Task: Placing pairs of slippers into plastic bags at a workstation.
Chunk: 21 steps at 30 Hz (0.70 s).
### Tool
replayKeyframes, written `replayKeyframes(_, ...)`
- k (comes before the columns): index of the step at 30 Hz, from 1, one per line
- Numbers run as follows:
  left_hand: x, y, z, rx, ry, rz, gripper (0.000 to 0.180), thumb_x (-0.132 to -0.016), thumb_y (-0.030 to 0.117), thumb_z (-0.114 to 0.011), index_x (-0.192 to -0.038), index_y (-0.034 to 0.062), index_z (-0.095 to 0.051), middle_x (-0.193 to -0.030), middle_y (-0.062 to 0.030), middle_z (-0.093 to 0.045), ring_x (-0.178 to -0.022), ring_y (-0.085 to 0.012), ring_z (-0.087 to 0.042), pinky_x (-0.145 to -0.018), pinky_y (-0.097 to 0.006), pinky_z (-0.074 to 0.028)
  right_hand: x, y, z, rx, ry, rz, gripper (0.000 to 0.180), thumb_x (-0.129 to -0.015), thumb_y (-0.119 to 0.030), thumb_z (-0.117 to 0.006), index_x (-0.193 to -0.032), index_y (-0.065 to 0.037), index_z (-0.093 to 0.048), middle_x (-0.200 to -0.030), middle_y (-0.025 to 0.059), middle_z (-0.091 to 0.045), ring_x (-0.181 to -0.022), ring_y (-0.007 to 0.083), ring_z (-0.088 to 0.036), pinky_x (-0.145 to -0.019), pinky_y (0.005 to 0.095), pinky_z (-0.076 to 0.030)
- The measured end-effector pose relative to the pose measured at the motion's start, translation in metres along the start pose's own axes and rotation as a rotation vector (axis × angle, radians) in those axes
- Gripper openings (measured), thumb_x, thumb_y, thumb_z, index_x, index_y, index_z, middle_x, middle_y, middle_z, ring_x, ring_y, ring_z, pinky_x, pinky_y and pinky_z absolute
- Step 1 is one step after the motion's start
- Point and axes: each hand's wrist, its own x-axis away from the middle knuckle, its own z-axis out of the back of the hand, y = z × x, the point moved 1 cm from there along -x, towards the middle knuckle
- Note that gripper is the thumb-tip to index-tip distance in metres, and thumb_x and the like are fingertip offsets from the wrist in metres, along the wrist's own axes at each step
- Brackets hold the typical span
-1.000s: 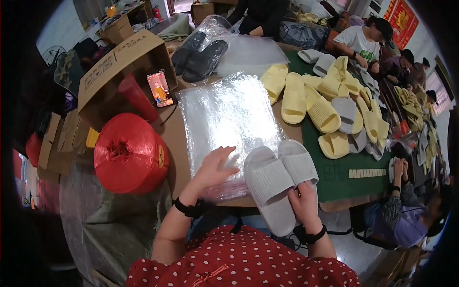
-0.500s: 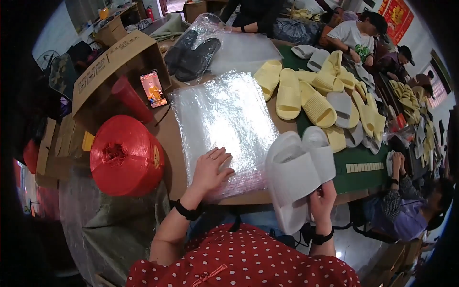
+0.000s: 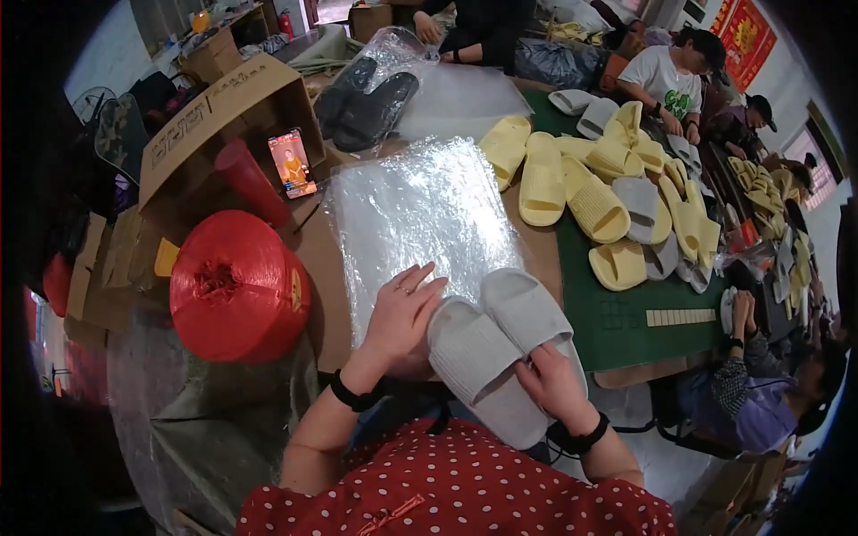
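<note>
A pair of light grey slippers (image 3: pixel 478 353) is held side by side over the near edge of the table. Gripping the pair is my right hand (image 3: pixel 559 384), its fingers tucked into the right slipper's foot opening. My left hand (image 3: pixel 400 314) is open with fingers extended, over the near part of a stack of shiny clear plastic bags (image 3: pixel 411 219). Its fingertips lie close beside the left slipper's toe; whether they touch it I cannot tell. The slippers hide the near right corner of the stack.
A red twine roll (image 3: pixel 237 286), a cardboard box (image 3: pixel 223 116) and a lit phone (image 3: pixel 292 164) stand left. Black slippers in clear plastic (image 3: pixel 375 107) lie beyond the bags. Yellow slippers (image 3: pixel 594 201) and grey ones crowd the green mat (image 3: pixel 594 335). Co-workers sit on the right.
My right hand has brought the grey slippers leftward, in front of the bag stack, and turned their uppers more into view. My left hand has shifted slightly right.
</note>
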Motion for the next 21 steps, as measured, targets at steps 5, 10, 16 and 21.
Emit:
replayKeyframes(5, 0.006, 0.026, 0.003, -0.040, -0.111, -0.129, 0.031, -0.095, 0.020, -0.058, -0.123, 0.0117, -0.066, -0.144, -0.0106, -0.052, -0.140, -0.0361, -0.038, -0.115, -0.050, -0.030, -0.026, -0.023, -0.008, 0.024, 0.079, -0.028, 0.019, -0.089, -0.014, -0.064, -0.098, 0.000, -0.056, -0.095, 0.0199, -0.057, -0.078, 0.0424, -0.061, -0.065, 0.0492, -0.049)
replayKeyframes(10, 0.013, 0.037, 0.000, 0.145, -0.145, -0.174, 0.033, -0.094, 0.013, -0.059, -0.126, 0.0087, -0.065, -0.147, -0.0091, -0.050, -0.140, -0.0348, -0.039, -0.115, -0.047, -0.031, -0.064, -0.014, -0.043, 0.061, 0.226, 0.041, 0.014, -0.090, -0.011, -0.061, -0.095, -0.001, -0.053, -0.094, 0.0215, -0.055, -0.079, 0.0440, -0.059, -0.066, 0.0511, -0.048)
replayKeyframes(16, 0.018, 0.053, 0.005, 0.287, -0.180, -0.253, 0.035, -0.092, 0.010, -0.060, -0.127, 0.0070, -0.064, -0.141, -0.0099, -0.055, -0.136, -0.0351, -0.044, -0.112, -0.045, -0.037, -0.139, -0.013, -0.073, 0.067, 0.413, 0.160, 0.016, -0.090, -0.011, -0.061, -0.095, 0.002, -0.052, -0.097, 0.0240, -0.053, -0.077, 0.0460, -0.057, -0.065, 0.0514, -0.047)
replayKeyframes(21, 0.023, 0.048, 0.027, 0.321, -0.213, -0.283, 0.031, -0.090, 0.009, -0.062, -0.120, 0.0075, -0.069, -0.140, -0.0105, -0.057, -0.135, -0.0370, -0.046, -0.109, -0.043, -0.040, -0.187, -0.028, -0.074, -0.081, 0.434, 0.167, 0.026, -0.089, -0.013, -0.065, -0.105, 0.003, -0.051, -0.100, 0.0271, -0.051, -0.088, 0.0477, -0.056, -0.072, 0.0516, -0.047)
